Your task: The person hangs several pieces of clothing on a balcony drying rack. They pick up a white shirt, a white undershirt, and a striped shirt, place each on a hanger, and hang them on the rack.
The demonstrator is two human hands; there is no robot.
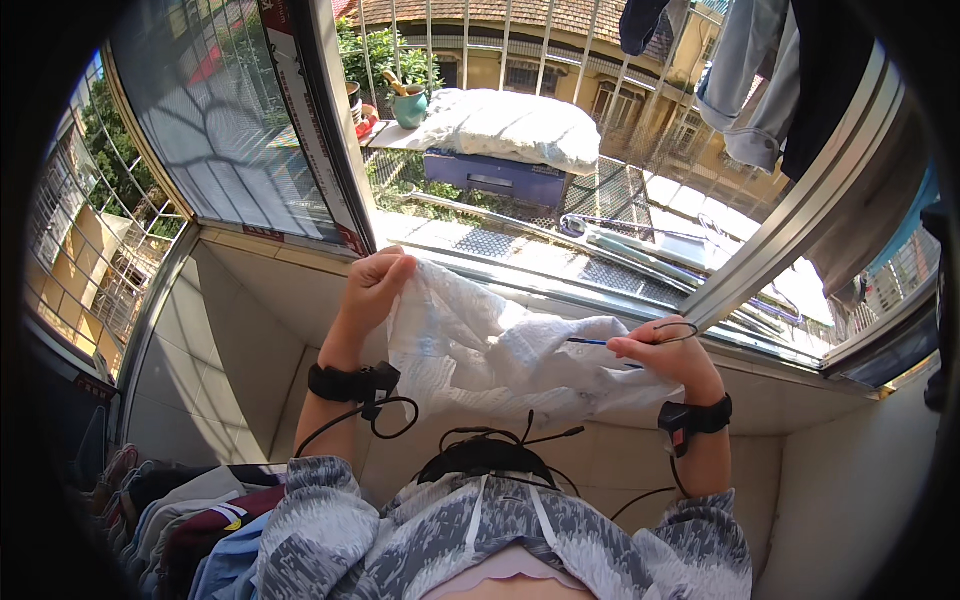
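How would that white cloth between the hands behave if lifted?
The white cloth is probably floppy, since it hangs in wrinkled folds between the left hand and right hand. It is likely light, since the fabric looks thin.

Cloth (475, 318) before window rail (610, 303), pot (409, 108) left of bundle (512, 128) beyond, garments (200, 520) lower left.

I hold both bare forearms (708, 460) forward and apart, my left hand (378, 283) tightly pinched, my right hand (665, 350) closed with its thumb (628, 347) pointing inward.
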